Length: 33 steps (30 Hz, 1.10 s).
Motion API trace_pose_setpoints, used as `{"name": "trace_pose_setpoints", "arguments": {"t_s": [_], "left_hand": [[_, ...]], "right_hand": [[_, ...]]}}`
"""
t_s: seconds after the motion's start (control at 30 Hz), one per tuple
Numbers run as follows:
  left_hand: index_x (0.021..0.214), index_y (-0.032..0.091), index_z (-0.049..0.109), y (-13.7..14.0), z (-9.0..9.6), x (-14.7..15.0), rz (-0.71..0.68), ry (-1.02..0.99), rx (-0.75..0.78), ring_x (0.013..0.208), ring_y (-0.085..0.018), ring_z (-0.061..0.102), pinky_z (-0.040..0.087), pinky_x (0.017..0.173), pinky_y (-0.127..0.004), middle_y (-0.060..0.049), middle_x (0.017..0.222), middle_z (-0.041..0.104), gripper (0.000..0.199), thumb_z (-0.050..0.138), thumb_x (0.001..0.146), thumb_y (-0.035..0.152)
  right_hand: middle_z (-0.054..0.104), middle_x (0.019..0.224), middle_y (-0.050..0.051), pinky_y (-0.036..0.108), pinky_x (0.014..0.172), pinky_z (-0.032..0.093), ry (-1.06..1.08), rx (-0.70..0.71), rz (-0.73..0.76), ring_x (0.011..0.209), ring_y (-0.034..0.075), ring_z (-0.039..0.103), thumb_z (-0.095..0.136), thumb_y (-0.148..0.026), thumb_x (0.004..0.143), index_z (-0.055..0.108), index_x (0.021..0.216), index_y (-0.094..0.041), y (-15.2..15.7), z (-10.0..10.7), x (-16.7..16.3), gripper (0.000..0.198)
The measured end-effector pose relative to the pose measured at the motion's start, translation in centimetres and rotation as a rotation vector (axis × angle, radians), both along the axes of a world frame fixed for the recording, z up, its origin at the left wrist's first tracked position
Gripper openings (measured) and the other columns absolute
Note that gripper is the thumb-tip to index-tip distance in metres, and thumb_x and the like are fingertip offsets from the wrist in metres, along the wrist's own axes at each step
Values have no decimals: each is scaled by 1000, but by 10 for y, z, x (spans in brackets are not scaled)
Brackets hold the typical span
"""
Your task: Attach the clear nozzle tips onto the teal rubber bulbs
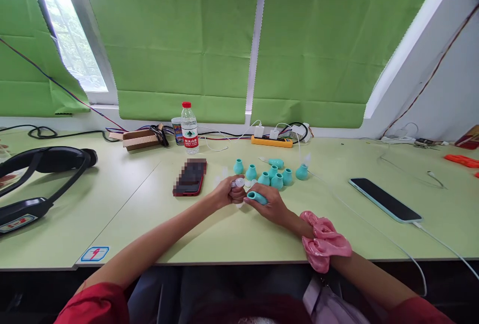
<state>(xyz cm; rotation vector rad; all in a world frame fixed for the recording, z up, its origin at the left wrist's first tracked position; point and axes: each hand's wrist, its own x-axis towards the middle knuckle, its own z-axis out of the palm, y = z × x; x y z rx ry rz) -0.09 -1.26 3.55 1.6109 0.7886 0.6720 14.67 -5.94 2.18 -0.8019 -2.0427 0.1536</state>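
My left hand (232, 192) is closed around a small clear plastic piece (238, 183), whose round end shows above the fingers. In my right hand (275, 206) is a teal rubber bulb (257, 197), its dark open mouth facing the left hand. The two hands are close together, low over the table. Just beyond them stand several teal bulbs (277, 181). One bulb (302, 172) at the right of the group has a clear tip on it, and another (276, 163) lies on its side with a clear tip. More clear pieces beside my left hand are partly hidden.
A phone with a red edge (190, 178) lies left of the hands; a charging phone (385, 199) lies right, its cable crossing the table edge. Behind are a water bottle (189, 129), cup (177, 132), cardboard box (140, 139) and yellow power strip (272, 141). A black headset (45, 162) sits far left.
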Motion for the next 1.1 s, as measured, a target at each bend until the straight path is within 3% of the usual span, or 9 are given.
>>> {"name": "trace_pose_setpoints", "arguments": {"t_s": [0.1, 0.2, 0.3, 0.37, 0.47, 0.63, 0.83, 0.97, 1.1], "left_hand": [[44, 20, 19, 2, 6, -5, 118, 80, 114, 32, -7, 24, 24, 38, -23, 5, 36, 20, 46, 14, 82, 45], [54, 16, 37, 1, 5, -8, 345, 397, 623, 44, -11, 43, 28, 45, -23, 0, 46, 41, 46, 21, 81, 51], [82, 15, 47, 2, -4, -8, 364, 795, 971, 62, -19, 54, 32, 52, -25, -5, 65, 56, 39, 32, 79, 51], [95, 16, 44, 5, -10, -8, 347, 944, 1024, 65, -21, 56, 33, 53, -25, -7, 72, 59, 38, 32, 80, 48], [103, 18, 41, 7, -13, -8, 354, 1002, 1056, 65, -21, 57, 33, 51, -25, -6, 77, 60, 36, 28, 83, 45], [101, 19, 43, 5, -6, -12, 395, 882, 1129, 65, -17, 56, 35, 53, -25, -5, 81, 57, 32, 22, 86, 38], [93, 16, 50, 4, 1, -19, 389, 680, 1256, 84, -19, 48, 39, 67, -29, -8, 89, 52, 28, 30, 83, 33], [100, 17, 48, -6, -1, -13, 247, 553, 1286, 92, -19, 41, 37, 79, -33, -8, 100, 47, 28, 34, 82, 33], [102, 18, 46, -15, -8, -5, 153, 570, 1270, 95, -21, 38, 35, 80, -35, -9, 104, 44, 31, 36, 81, 37]], "right_hand": [[55, 64, 1, 24, 58, 39, 80, 47, -143, 60, 12, 50, 53, -30, 73, 52, 70, -17, 2, 1, 3, 14], [55, 60, 1, 24, 55, 38, -5, 4, -176, 56, 11, 49, 56, -33, 68, 53, 66, -17, 3, 2, 6, 16], [54, 56, -1, 23, 52, 36, -273, -122, 4, 52, 10, 46, 56, -31, 67, 54, 63, -17, 0, 2, 7, 14], [55, 58, -1, 23, 53, 36, -399, -178, 71, 54, 11, 47, 55, -28, 68, 55, 65, -17, -1, 1, 7, 11], [59, 68, 2, 25, 59, 37, -441, -194, 24, 63, 13, 51, 52, -28, 71, 56, 71, -17, 1, -2, 6, 11], [59, 82, 6, 28, 66, 39, -395, -175, -88, 75, 16, 53, 44, -34, 78, 54, 84, -16, 11, -10, 5, 21], [58, 78, 4, 27, 64, 39, -358, -154, -62, 71, 15, 52, 45, -36, 78, 53, 81, -18, 7, -11, 4, 21], [54, 69, 3, 26, 62, 38, -194, -41, -129, 66, 14, 48, 47, -38, 76, 51, 71, -17, 8, 9, 11, 22], [50, 67, 2, 24, 56, 36, -11, 28, -318, 60, 11, 44, 41, -40, 78, 50, 69, -17, 39, 49, 33, 27]]}}
